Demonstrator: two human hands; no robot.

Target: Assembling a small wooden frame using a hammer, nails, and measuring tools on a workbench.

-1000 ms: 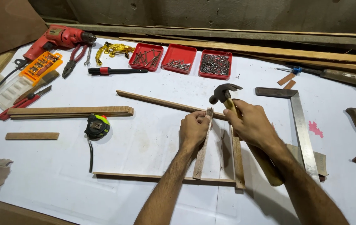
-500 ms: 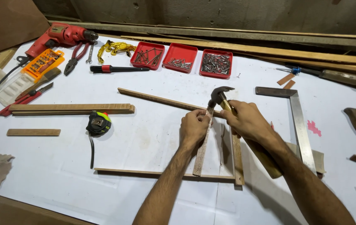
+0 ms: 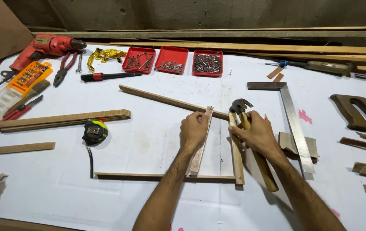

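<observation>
On the white table lies a thin wooden frame: a long slanted top strip (image 3: pixel 166 100), a bottom strip (image 3: pixel 144 176), a right upright strip (image 3: pixel 237 164) and a middle upright strip (image 3: pixel 198 156). My left hand (image 3: pixel 193 131) grips the upper end of the middle strip where it meets the top strip. My right hand (image 3: pixel 256 133) holds a claw hammer (image 3: pixel 263 171) close under its head. The dark hammer head (image 3: pixel 239 105) rests low at the top of the right upright strip, and the wooden handle points back along my forearm.
Three red trays of nails and screws (image 3: pixel 172 60) stand behind the frame. A steel try square (image 3: pixel 294 122) lies right, a handsaw handle (image 3: pixel 358 113) farther right. A tape measure (image 3: pixel 95 131), stacked strips (image 3: pixel 63 119), a red drill (image 3: pixel 41 47) and pliers (image 3: pixel 65 68) lie left.
The hammer head has come down from a raised position onto the joint at the top of the right strip. My left hand has stayed on the middle strip.
</observation>
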